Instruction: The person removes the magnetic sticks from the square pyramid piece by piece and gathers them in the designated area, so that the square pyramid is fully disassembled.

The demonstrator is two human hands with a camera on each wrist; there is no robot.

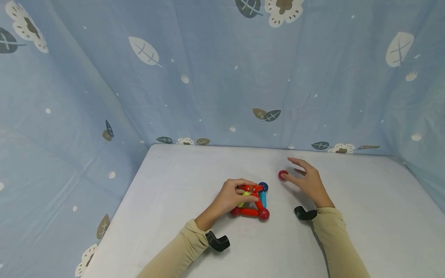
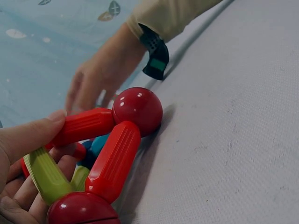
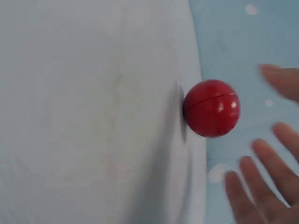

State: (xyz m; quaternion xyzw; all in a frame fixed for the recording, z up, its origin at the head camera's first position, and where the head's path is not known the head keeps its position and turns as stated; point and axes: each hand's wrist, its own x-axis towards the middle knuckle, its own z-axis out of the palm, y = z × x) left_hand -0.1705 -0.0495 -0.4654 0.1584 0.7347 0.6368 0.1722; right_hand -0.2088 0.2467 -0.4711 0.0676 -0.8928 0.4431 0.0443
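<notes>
One loose red ball [image 1: 282, 174], just left of a spread right hand [image 1: 310, 183]

The ball sits on the white tabletop [image 1: 368, 193], beyond and to the right of a magnetic rod-and-ball frame [image 1: 248, 212]. The frame's closest corner is its far-right blue ball [image 1: 263, 187], a short gap away. Being round, the loose ball has no long axis, so the side it is met from probably matters more than any angle.

The right hand is much the nearer. Its thumb and fingers are parted wide and hold nothing. The head view lays the thumb tip over the ball's near-right edge, yet the right wrist view shows a plain gap between them, so contact looks unlikely. The index finger reaches farther, to the far right of the ball.

Left of all this, the left hand [image 1: 227, 196] grips the frame, its thumb on a red rod [image 2: 88, 126] and its fingers curled behind, beside a yellow-green rod [image 2: 49, 177].
</notes>
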